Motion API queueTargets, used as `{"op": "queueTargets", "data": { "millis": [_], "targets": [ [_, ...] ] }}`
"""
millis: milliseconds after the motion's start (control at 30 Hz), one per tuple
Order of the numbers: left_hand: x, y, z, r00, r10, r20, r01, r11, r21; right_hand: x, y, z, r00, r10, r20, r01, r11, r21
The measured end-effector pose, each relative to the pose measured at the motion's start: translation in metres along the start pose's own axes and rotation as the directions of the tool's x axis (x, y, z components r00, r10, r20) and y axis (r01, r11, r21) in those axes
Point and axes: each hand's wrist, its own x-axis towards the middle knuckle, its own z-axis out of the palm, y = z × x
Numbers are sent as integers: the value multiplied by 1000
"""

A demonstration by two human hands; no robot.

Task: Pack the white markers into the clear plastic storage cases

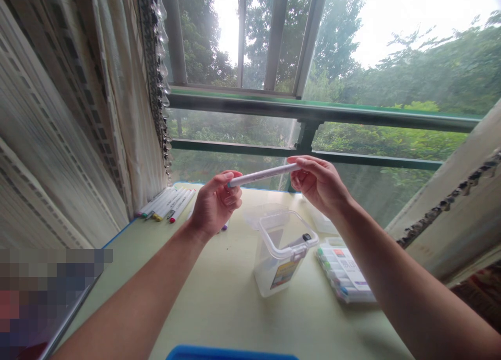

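A white marker pen [264, 174] is held up level above the table, tilted slightly higher at its right end. My left hand [217, 201] pinches its left end, where a bit of teal shows. The other end sits between the thumb and fingers of my right hand [319, 182]. Below the pen stands a clear plastic container [270, 274] with a white rim and its lid [260, 216] swung back. One dark-tipped marker [299, 240] leans inside it.
Several white markers [166, 203] with coloured ends lie at the table's far left. Right of the container rests a clear case of markers [344, 271]. A blue object [230, 354] shows at the near edge. Curtains [78, 115] flank the window behind the pale green table [207, 297].
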Motion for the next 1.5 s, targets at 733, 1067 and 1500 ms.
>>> {"op": "queueTargets", "data": {
  "millis": [733,1067,1500],
  "targets": [
    [1,-1,-2,999,23,-36,-25,999,-39,0,2,-2,999,45,17,-46,998,53],
    [4,-6,-3,996,66,-67,-63,997,45,-2,5,0,999,40,6,-39,999,-22],
    [8,-11,-7,989,118,-92,-104,983,150,0,6,-2,999,36,-27,-36,999,-27]
  ]
}}
